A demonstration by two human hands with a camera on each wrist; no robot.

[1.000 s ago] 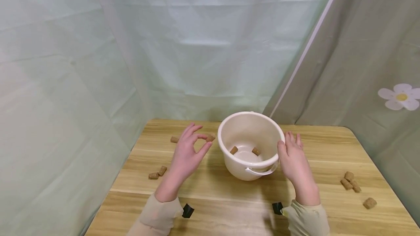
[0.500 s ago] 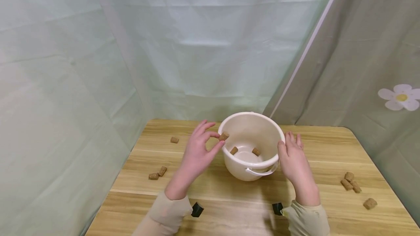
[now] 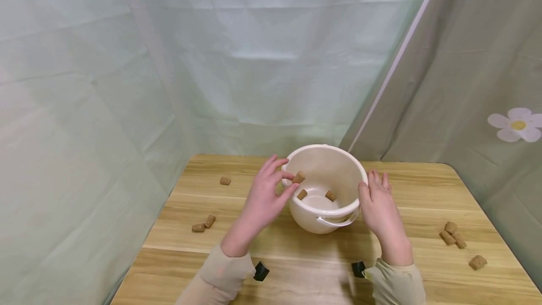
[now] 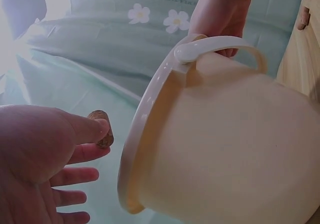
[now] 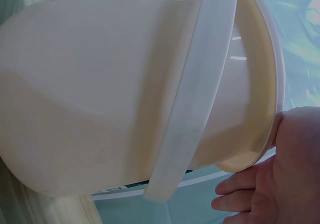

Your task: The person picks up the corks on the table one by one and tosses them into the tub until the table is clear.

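Observation:
A cream-white bucket (image 3: 309,220) with a handle (image 3: 338,223) stands on the table. Between thumb and forefinger, my left hand (image 3: 263,197) pinches a brown cork (image 3: 299,177) over the bucket's left rim; its other fingers are spread. The left wrist view shows that same cork (image 4: 103,129) just off the rim. My right hand (image 3: 379,208) holds the bucket's right rim, thumb at the edge and fingers along the outside wall. Inside the bucket, a cork (image 3: 302,194) lies at the left and another cork (image 3: 330,196) towards the right of the bottom.
On the left of the wooden table (image 3: 296,272) lie a lone cork (image 3: 225,181) and a pair of corks (image 3: 198,228). A cluster of three corks (image 3: 447,237) and a single cork (image 3: 477,262) lie at the right. Pale green curtains (image 3: 262,84) surround the table.
My left hand has moved right with the pinched cork, from left of the bucket to over its left rim. The right hand and bucket have stayed in place.

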